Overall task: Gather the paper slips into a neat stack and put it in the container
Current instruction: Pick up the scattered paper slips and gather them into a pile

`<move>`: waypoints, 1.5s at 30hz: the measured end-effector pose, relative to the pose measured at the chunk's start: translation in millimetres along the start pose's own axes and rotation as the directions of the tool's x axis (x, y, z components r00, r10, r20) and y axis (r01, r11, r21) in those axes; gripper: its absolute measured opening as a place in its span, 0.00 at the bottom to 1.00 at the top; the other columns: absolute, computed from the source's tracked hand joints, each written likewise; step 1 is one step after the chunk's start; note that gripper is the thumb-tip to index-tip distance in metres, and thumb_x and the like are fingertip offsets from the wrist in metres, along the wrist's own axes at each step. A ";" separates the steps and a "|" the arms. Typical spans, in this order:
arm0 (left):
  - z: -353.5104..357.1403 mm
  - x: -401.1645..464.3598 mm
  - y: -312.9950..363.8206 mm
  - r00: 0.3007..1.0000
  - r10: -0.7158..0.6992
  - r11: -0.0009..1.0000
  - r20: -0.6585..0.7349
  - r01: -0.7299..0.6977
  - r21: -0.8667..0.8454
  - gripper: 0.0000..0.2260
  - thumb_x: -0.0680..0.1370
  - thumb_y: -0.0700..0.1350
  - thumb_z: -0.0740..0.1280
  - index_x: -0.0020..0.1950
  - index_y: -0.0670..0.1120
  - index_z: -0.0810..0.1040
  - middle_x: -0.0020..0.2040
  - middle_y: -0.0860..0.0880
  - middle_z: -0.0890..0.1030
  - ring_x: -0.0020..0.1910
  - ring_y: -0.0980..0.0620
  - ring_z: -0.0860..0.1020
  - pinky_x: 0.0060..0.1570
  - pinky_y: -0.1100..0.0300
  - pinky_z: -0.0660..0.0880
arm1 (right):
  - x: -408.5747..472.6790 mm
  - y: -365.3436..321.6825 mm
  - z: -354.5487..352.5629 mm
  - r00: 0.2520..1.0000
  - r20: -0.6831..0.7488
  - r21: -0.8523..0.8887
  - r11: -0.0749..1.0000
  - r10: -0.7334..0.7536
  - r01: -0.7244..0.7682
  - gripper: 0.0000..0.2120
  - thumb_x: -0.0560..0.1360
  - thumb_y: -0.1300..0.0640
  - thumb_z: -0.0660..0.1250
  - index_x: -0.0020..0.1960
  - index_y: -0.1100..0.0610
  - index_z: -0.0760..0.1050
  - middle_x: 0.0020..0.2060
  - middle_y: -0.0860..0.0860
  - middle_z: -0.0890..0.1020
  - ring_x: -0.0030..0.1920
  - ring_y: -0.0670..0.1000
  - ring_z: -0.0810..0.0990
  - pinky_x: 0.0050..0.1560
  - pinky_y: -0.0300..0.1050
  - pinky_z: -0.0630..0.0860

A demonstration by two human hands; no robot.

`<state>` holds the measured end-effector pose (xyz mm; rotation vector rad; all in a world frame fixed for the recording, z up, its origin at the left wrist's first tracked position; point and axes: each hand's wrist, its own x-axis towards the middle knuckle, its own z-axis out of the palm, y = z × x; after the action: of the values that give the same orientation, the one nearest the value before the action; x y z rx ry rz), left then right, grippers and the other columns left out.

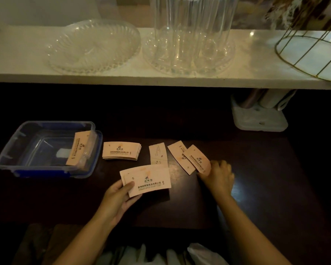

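Slips are spread across the dark table [256,188] mid-frame. Left hand [120,196] is pinching a small fanned bunch [147,179], thumb on top, fingers under. Right hand [217,175] sits w/ fingers curled onto the edge of the rightmost slip [197,158], which overlaps another slip [177,153] just left of it. One more loose slip [158,153] lies center, a squared-up pile [121,151] sits left of that, and one slip [79,148] is already leaning inside the blue-rimmed container [46,123] at mid-left.

Tbh the trick here imo: drag the right slip toward the table edge or bend a corner up to get a finger under it, bc flat paper on a smooth top is annoying to grab. Then slide it under the thumb of the left bunch, same orientation, print up. Grab the overlapped one next. Don't square anything till all are in hand, then tap the long edge on the table.
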<state>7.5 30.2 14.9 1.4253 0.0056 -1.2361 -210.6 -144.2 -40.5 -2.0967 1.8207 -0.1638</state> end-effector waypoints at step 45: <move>-26.8 9.1 10.5 0.994 0.008 0.992 -0.106 -0.021 -0.125 0.10 0.75 0.34 0.62 0.51 0.46 0.77 0.47 0.42 0.83 0.49 0.46 0.80 0.42 0.53 0.76 | 8.4 -37.7 1.0 0.992 0.086 0.257 0.964 -0.089 0.064 0.09 0.72 0.53 0.69 0.50 0.54 0.79 0.50 0.55 0.81 0.53 0.56 0.76 0.50 0.50 0.71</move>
<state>35.4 40.6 9.7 1.3761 0.1428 -1.1276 -173.6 -148.1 -29.8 -1.9605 1.5725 -0.2942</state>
